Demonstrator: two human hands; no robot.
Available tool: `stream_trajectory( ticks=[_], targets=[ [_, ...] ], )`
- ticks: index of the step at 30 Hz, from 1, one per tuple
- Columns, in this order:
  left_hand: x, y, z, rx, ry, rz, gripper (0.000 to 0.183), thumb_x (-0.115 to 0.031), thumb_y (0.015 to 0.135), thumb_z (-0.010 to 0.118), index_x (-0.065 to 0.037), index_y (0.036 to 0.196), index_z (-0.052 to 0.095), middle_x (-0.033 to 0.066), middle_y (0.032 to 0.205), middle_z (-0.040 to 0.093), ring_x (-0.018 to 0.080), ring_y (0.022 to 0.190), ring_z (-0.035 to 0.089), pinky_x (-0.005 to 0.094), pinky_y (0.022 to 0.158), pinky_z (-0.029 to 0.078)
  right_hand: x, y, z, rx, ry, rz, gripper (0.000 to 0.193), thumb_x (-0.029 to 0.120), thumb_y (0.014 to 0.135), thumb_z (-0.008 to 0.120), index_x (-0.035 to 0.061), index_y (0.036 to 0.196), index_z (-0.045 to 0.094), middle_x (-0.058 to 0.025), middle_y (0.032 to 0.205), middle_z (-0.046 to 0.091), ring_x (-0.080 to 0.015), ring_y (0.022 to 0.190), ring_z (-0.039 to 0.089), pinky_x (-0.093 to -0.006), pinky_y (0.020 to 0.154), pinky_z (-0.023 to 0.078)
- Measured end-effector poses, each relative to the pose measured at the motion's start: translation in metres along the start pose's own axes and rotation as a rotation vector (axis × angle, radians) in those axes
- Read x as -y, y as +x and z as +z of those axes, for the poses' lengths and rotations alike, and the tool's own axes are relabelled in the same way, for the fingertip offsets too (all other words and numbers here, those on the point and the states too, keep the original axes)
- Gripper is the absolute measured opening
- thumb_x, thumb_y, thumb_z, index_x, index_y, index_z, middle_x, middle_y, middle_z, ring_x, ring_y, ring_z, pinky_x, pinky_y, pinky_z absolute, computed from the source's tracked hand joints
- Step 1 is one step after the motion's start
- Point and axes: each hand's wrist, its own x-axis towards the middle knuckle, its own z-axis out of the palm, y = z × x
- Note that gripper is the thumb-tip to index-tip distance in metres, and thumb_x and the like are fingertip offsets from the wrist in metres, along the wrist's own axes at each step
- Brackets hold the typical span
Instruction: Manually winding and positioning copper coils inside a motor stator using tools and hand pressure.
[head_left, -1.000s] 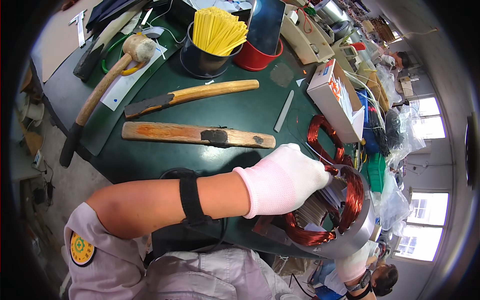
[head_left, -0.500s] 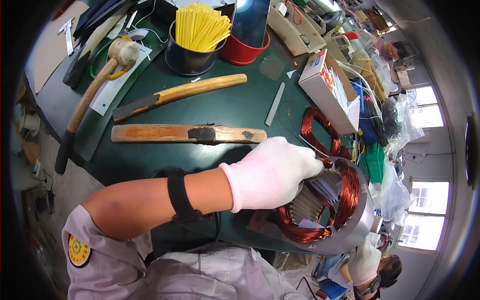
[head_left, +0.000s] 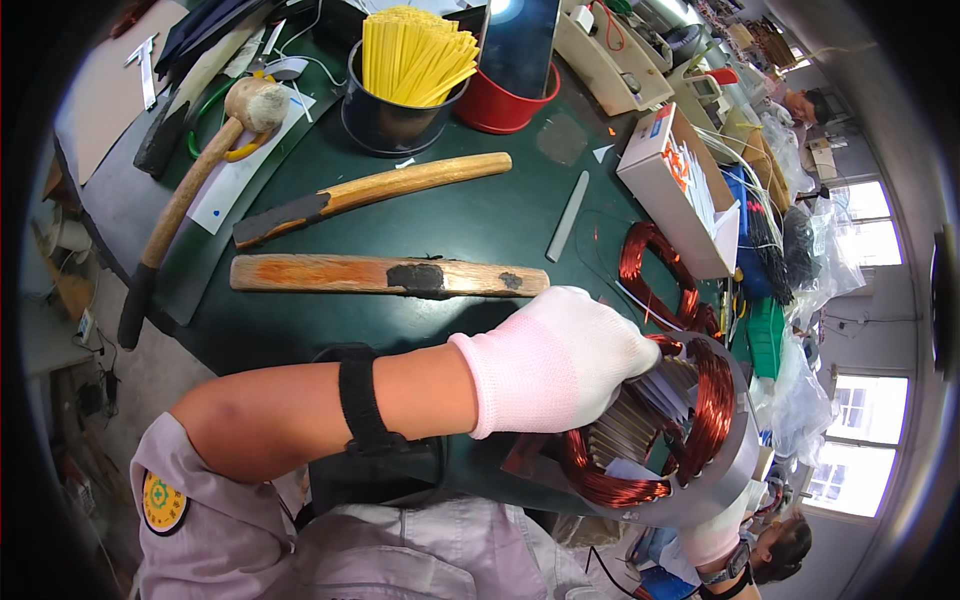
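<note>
A motor stator (head_left: pixel 735 440) lies on its side at the right of the bench, its grey metal ring around a slotted core. Red-brown copper coils (head_left: pixel 712 410) loop out of its slots, with white paper pieces (head_left: pixel 668 392) inside the opening. My left hand (head_left: pixel 565 360), in a white glove with a pinkish cuff, reaches over the stator's left side. Its fingers are curled closed at the copper wires by the upper rim; the fingertips are hidden. Low at the stator's near right edge is my gloved right hand (head_left: pixel 715 535), its fingers hidden behind the ring.
Beyond my left arm lie a flat wooden bar (head_left: pixel 340 274), a curved wooden stick (head_left: pixel 420 183) and a mallet (head_left: pixel 255 105). A black pot (head_left: pixel 395 125) of yellow strips, a red container (head_left: pixel 510 105), a white box (head_left: pixel 665 180) and another copper coil (head_left: pixel 650 265) stand farther back.
The whole view has shifted slightly, so things sit farther right and lower. My right hand has slipped more behind the stator's edge. My left hand stays closed at the coil.
</note>
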Motion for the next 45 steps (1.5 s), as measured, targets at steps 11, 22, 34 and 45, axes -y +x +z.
stream_trajectory(
  ticks=[11,22,34,45],
  targets=[
    [0.004,-0.001,0.010,-0.237,-0.041,0.020,0.024,-0.017,0.082,0.075,-0.005,0.098,0.063,0.0156,0.085,0.068,0.0400,0.080,0.068,0.0476,0.076,0.056,-0.015,-0.022,-0.016,0.241,-0.059,0.164,0.028,0.011,0.084,0.069,0.0050,0.111,0.071,-0.0179,0.093,0.072,-0.0393,0.084,0.071,-0.0470,0.071,0.055],
    [0.004,0.004,-0.001,0.079,-0.232,-0.209,0.042,-0.017,0.086,0.070,0.000,0.123,0.060,0.0256,0.092,0.071,0.0441,0.092,0.071,0.0510,0.085,0.056,-0.067,-0.064,0.005,0.098,-0.065,0.181,0.036,0.001,0.083,0.060,0.0007,0.118,0.068,-0.0216,0.101,0.071,-0.0449,0.092,0.070,-0.0504,0.080,0.055],
    [0.008,0.002,0.006,0.057,-0.270,-0.188,0.038,-0.017,0.086,0.069,0.000,0.119,0.060,0.0260,0.091,0.069,0.0448,0.091,0.070,0.0522,0.084,0.055,-0.017,0.001,0.024,0.049,0.131,0.122,0.025,0.006,0.082,0.066,0.0043,0.108,0.069,-0.0168,0.094,0.067,-0.0405,0.082,0.068,-0.0514,0.069,0.053],
    [0.015,0.011,-0.002,0.177,-0.356,-0.164,0.043,-0.017,0.087,0.068,0.002,0.125,0.059,0.0280,0.107,0.070,0.0446,0.105,0.069,0.0490,0.092,0.055,-0.027,-0.040,-0.009,0.224,-0.115,0.218,0.024,0.010,0.085,0.068,0.0061,0.109,0.070,-0.0156,0.095,0.070,-0.0395,0.085,0.070,-0.0507,0.070,0.054]
  ],
)
